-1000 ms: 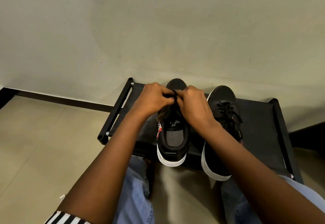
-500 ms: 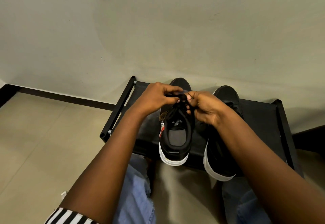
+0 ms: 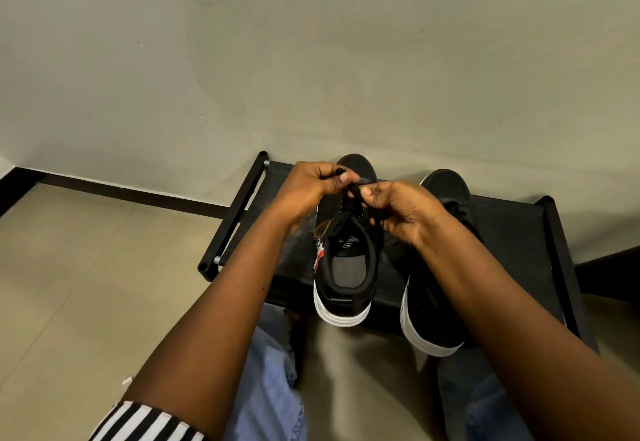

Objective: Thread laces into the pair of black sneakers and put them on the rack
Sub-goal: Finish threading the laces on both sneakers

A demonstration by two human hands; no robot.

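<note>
Head view: two black sneakers stand side by side on a low black rack [image 3: 512, 232] against the wall, toes to the wall and heels hanging a little over the near edge. The left sneaker [image 3: 346, 267] is the one being worked on. Both hands meet just above its tongue, near the top eyelets. The left hand [image 3: 308, 187] has its fingers [image 3: 341, 175] curled round a black lace [image 3: 353, 194], one end of which pokes out by the thumb. The right hand [image 3: 401, 208] pinches the same lace between thumb and forefinger, touching the left hand's fingertips. So the fingers of both hands are closed on the lace, with no slack visible between them. The right sneaker [image 3: 443, 191] sits just beside, partly hidden by the right forearm; its lacing looks finished, though the arm covers much of it.

The step in hand looks like tying or snugging the lace at the top of the left sneaker. To do it well, keep both ends evenly tensioned, pull outward rather than up so the sneaker stays seated on the rack, and check that the loops are not twisted before tightening. The lace lies directly within the fingers, the sneaker right beneath them.
</note>
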